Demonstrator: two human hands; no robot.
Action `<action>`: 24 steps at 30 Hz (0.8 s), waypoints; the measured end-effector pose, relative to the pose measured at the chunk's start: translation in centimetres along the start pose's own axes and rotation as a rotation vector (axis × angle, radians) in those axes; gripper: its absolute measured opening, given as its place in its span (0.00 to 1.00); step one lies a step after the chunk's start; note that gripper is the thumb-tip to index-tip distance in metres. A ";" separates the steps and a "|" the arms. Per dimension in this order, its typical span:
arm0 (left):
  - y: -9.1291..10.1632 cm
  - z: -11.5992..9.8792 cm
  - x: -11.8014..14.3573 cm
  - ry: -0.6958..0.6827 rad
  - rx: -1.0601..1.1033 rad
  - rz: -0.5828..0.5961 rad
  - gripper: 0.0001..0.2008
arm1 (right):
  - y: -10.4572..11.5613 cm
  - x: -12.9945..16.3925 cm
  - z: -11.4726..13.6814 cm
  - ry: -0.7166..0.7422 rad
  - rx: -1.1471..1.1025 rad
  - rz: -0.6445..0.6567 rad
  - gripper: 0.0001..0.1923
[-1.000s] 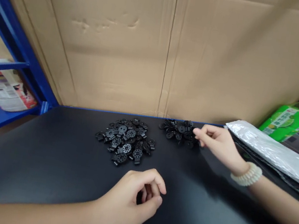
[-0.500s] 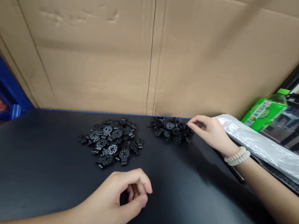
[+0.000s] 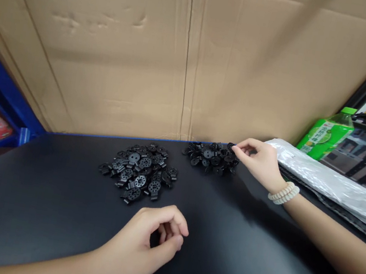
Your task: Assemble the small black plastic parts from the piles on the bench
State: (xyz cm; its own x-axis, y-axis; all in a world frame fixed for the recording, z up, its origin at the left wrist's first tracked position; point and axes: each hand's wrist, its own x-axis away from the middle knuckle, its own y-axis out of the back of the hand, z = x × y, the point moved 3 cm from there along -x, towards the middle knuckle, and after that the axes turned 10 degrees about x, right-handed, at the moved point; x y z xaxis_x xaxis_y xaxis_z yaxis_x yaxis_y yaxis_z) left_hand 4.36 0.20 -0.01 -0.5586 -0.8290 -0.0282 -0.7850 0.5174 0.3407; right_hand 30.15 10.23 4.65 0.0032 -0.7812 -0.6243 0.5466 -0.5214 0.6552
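Your right hand (image 3: 259, 161) pinches thumb and forefinger at the right edge of the smaller pile of black plastic parts (image 3: 210, 156), which lies on the black table (image 3: 51, 208) just right of the larger pile (image 3: 139, 173). Your left hand (image 3: 147, 245) rests loosely curled near that larger pile, holding nothing visible.

Matt black plastic parts on a smooth dark top

Black parts (image 3: 213, 155) look moulded plastic; tabletop (image 3: 51, 208) faintly sheeny; cardboard (image 3: 130, 53) dull, creased; bag (image 3: 329, 185) glossy film.
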 end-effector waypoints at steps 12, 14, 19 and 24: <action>0.4 0.2 -0.3 0.055 0.337 -0.072 0.09 | -2.0 7.0 8.5 0.076 -0.519 0.311 0.05; 0.5 0.4 -0.3 0.070 0.387 -0.083 0.07 | -1.9 7.9 9.4 0.222 -0.464 0.282 0.04; 1.1 0.5 -0.4 0.066 0.428 -0.198 0.08 | -1.5 8.0 10.0 0.396 -0.477 0.281 0.05; 1.5 0.0 -0.3 0.018 0.430 -0.279 0.10 | -1.7 7.7 9.9 0.420 -0.568 0.455 0.02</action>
State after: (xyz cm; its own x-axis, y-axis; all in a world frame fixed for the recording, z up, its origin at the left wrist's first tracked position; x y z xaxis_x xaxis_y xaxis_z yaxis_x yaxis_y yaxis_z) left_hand 3.36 1.27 0.51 -0.3107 -0.9495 -0.0449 -0.9448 0.3136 -0.0948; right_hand 20.96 1.70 3.00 0.5754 -0.6222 -0.5308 0.7546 0.1536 0.6379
